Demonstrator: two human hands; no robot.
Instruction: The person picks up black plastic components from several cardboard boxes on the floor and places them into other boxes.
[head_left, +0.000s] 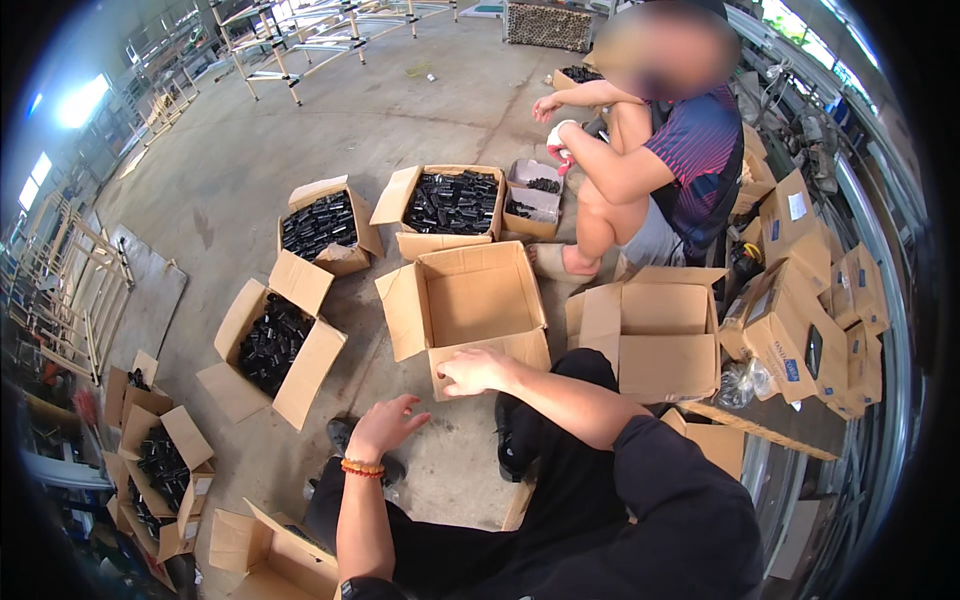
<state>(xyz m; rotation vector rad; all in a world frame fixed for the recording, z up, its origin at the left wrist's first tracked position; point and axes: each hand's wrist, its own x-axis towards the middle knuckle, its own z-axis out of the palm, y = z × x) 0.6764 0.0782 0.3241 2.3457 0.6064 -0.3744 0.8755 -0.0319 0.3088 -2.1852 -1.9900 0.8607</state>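
My left hand point(386, 428), with an orange beaded bracelet point(362, 468) at the wrist, is held in the air above my shoes. Its fingers are apart and nothing shows in it. My right hand point(474, 371) is over the near side of an open cardboard box point(487, 293) whose inside looks bare; whether it touches the cardboard I cannot tell. Its fingers are loosely bent and spread, with no object visible in them. Left of that box stands an open carton of small black parts point(272, 345). Behind it are two more such cartons point(318, 224) point(455, 203).
A co-worker point(690, 170) sits at the back right, one hand in a glove point(563, 142), beside a small divided box point(533, 190) of black pieces. An open carton point(655, 335) stands right of mine. Stacked boxes point(790, 325) line the right; more part-filled cartons point(165, 470) stand lower left.
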